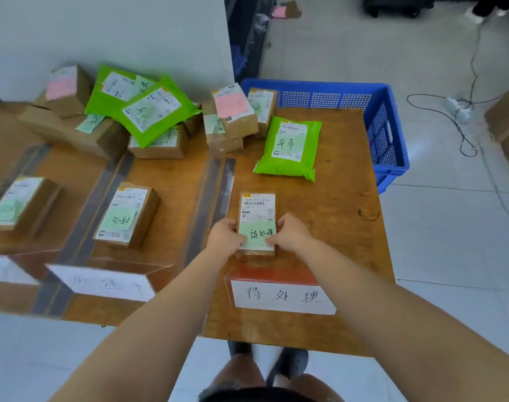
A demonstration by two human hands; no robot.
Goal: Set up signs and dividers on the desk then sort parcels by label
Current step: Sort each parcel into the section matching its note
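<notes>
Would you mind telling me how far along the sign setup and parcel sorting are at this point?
Setup looks done: clear dividers split the desk into lanes, each fronted by a handwritten sign. Two boxes already lie in the left lanes. In hand: the left hand and right hand hold a green-noted box in the right lane, behind its sign. Left: the parcel pile at the back and a green mailer.
</notes>
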